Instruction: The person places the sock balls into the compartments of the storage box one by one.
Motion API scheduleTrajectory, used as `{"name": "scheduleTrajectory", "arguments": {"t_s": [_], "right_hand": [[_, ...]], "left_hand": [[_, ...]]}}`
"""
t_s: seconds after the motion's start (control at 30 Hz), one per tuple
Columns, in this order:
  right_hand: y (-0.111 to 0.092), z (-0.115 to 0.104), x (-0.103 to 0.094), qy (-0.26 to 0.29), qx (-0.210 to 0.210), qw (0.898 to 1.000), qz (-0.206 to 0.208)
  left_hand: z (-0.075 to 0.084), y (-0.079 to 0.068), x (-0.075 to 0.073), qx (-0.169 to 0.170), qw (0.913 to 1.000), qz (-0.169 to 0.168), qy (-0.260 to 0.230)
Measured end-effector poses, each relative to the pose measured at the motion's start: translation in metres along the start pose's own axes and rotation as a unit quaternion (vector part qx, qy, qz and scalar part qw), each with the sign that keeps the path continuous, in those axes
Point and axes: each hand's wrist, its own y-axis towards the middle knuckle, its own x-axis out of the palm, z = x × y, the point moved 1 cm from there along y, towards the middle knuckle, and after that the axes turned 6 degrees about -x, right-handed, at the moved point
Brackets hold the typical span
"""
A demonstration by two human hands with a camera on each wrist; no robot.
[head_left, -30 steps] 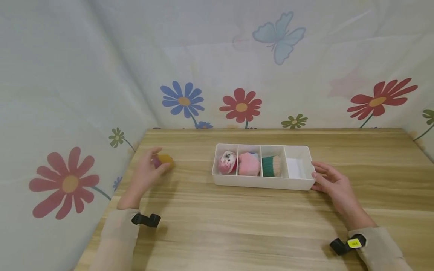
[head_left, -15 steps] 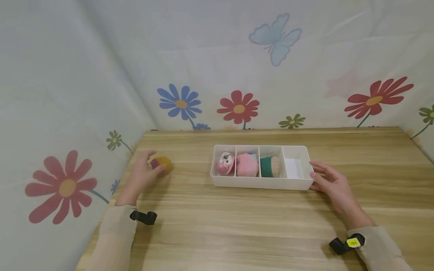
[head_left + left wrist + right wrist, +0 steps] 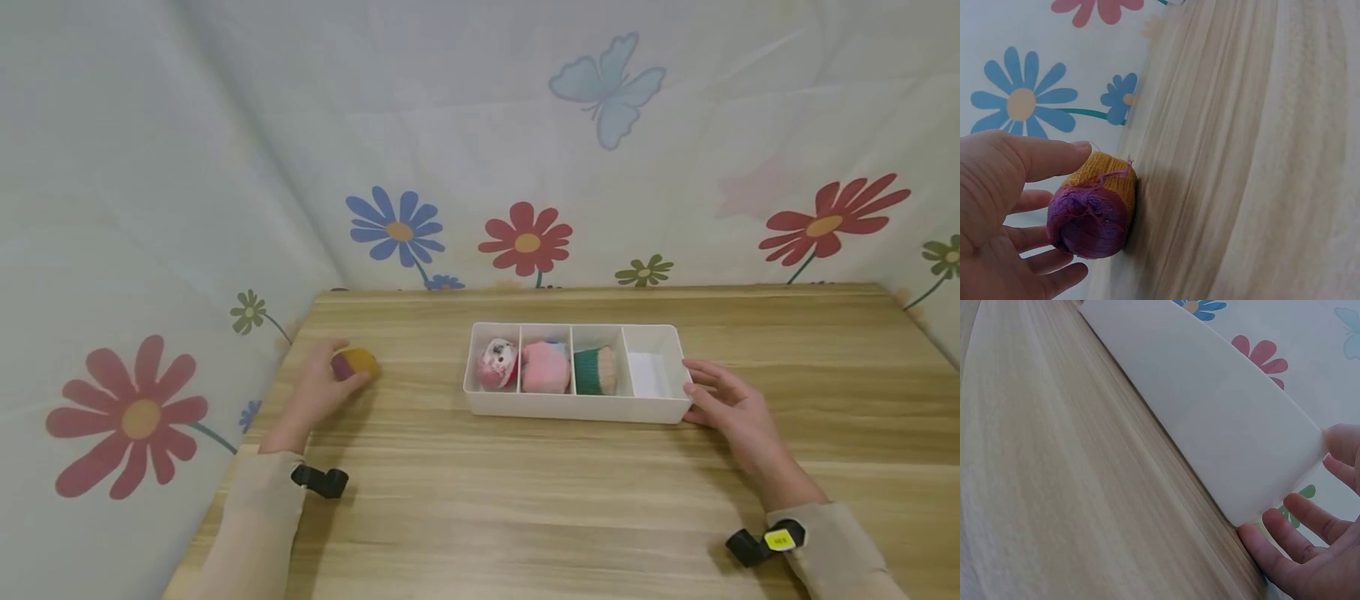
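A rolled-up sock (image 3: 1094, 209), mustard yellow with a purple end, rests on the wooden table at the left. My left hand (image 3: 318, 387) is around it, thumb straight at its upper edge and fingers spread along its far side in the left wrist view. At the table's middle stands a white divided box (image 3: 577, 406). My right hand (image 3: 738, 417) holds the box's right end, thumb at the rim and the other fingertips low against the end. Inside lie a white-and-pink rolled sock (image 3: 498, 362), a pink one (image 3: 546, 367) and a green-and-beige one (image 3: 595, 371).
The box's rightmost compartment (image 3: 652, 375) shows its bare white floor. A light curtain (image 3: 450, 108) printed with flowers and a butterfly hangs behind and to the left of the wooden table (image 3: 517, 508). Both wrists wear black camera mounts (image 3: 320, 481).
The yellow-purple sock has turned slightly and shows more purple; my left thumb has shifted a little lower beside it. The box and my right hand stay in place. The head view has shifted slightly.
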Motion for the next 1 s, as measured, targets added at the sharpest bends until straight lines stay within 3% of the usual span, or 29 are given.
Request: {"name": "scheduleTrajectory", "arguments": {"t_s": [0.6,1.0], "right_hand": [[-0.0008,0.0001,0.0023,-0.003,-0.001,1.0,0.001],[0.0001,0.0,0.0007,-0.01,0.002,1.0,0.003]], "left_hand": [[0.0018,-0.0078,0.0046,-0.007,0.9992,-0.022,0.032],[0.0025,-0.0066,0.0086,0.002,0.9993,-0.018,0.033]]}}
